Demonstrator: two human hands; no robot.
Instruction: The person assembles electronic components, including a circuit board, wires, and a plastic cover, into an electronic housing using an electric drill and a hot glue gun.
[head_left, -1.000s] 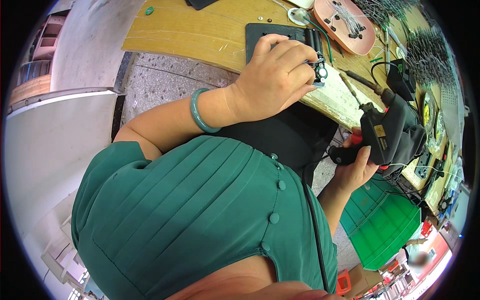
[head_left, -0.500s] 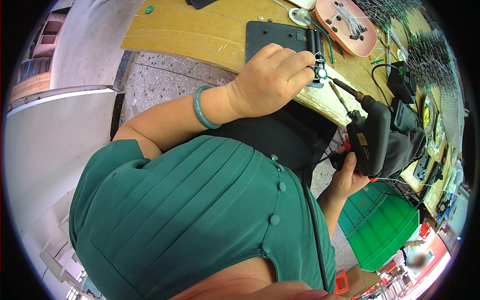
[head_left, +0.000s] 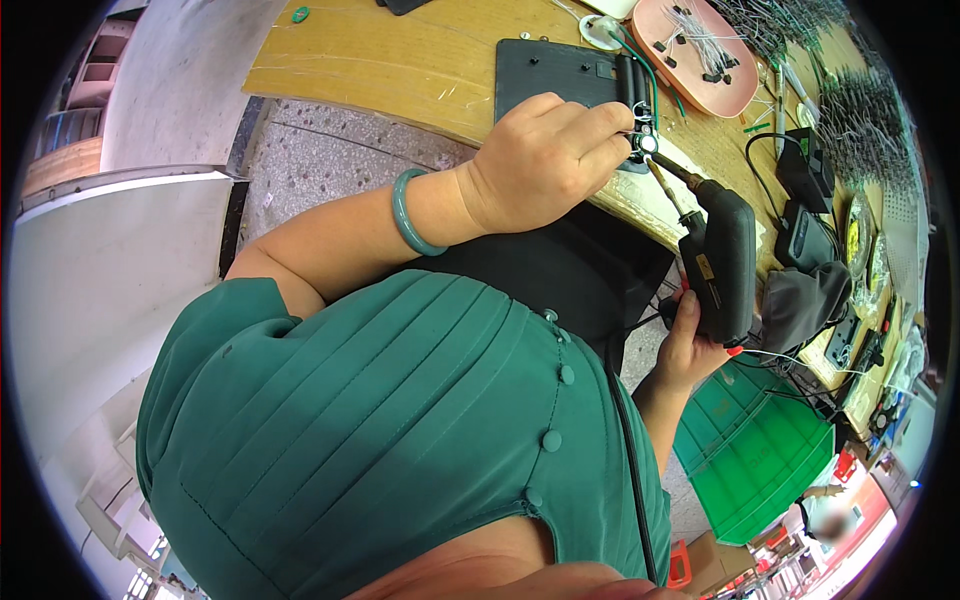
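My right hand grips the body of a black soldering gun, its metal tip pointing up and left. That tip comes up to a small round silver-rimmed part, which sits at the right end of a dark flat plate on the table. My left hand is closed in a pinch beside the round part, with a thin pale wire at its fingertips. A green wire runs along the black bars at the plate's right side.
Beyond the plate stands a pink tray of short white wires with black connectors. Bundles of wired parts lie at the far right, near black boxes with cables. Below the table's right side is a green bin.
My right hand has moved the soldering gun left, bringing its tip closer to the round part. My left hand stays pinched in nearly the same place.
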